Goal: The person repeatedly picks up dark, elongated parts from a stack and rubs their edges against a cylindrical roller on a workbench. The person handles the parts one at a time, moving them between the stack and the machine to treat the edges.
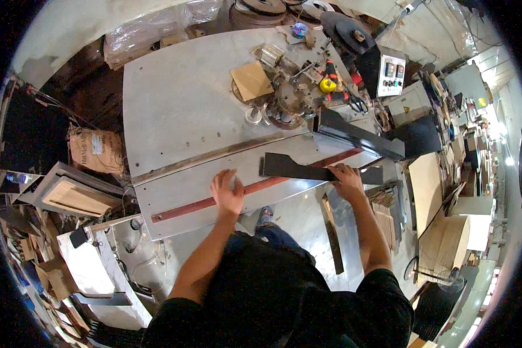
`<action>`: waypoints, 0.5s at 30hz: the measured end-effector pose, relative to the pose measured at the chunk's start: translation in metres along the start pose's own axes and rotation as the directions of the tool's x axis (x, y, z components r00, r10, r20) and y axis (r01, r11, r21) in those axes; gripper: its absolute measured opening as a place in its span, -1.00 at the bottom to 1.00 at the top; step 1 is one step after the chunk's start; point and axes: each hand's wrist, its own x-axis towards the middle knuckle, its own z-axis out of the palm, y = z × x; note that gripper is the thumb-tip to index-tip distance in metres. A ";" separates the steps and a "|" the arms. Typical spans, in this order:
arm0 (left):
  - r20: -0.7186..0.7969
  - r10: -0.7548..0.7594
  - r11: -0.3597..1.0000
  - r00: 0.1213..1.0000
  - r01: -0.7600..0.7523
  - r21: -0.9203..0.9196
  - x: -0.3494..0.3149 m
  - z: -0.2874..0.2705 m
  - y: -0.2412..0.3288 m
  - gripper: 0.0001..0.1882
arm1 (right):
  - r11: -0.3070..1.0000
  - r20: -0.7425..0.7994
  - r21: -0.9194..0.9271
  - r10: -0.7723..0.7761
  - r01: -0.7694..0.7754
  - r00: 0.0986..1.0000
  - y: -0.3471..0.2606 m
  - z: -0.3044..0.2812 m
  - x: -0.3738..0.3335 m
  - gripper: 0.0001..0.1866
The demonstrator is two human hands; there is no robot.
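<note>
Fingers [343, 169] of my right hand [349, 184] are pinching a black flat board, wider at its left end [293, 168]. It sits toward the right end of the near edge of the grey metal tabletop [174, 110], crossing a dark red strip [182, 210] that runs along that edge; its right end reaches past the edge. I cannot tell whether it rests flat or is slightly raised. My left hand [227, 192] is over the near part of the tabletop, its fingers loosely spread and around nothing, in front of the same strip.

Just beyond the board, a long black beam [359, 134] stands near the tabletop's right edge. Farther off, toward the far right corner, a brown square panel [252, 81] lies on round metal machine parts [290, 95], with a yellow tape measure [327, 86] to its right. Past the right edge is a grey control box [391, 72]; a brown paper sack [97, 151] stands beyond the left edge.
</note>
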 end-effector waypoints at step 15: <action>0.190 0.110 0.994 0.976 -0.112 0.000 0.083 0.107 0.058 -0.29 | 0.987 -0.103 0.097 0.137 -0.127 0.985 -0.008 0.052 0.047 -0.29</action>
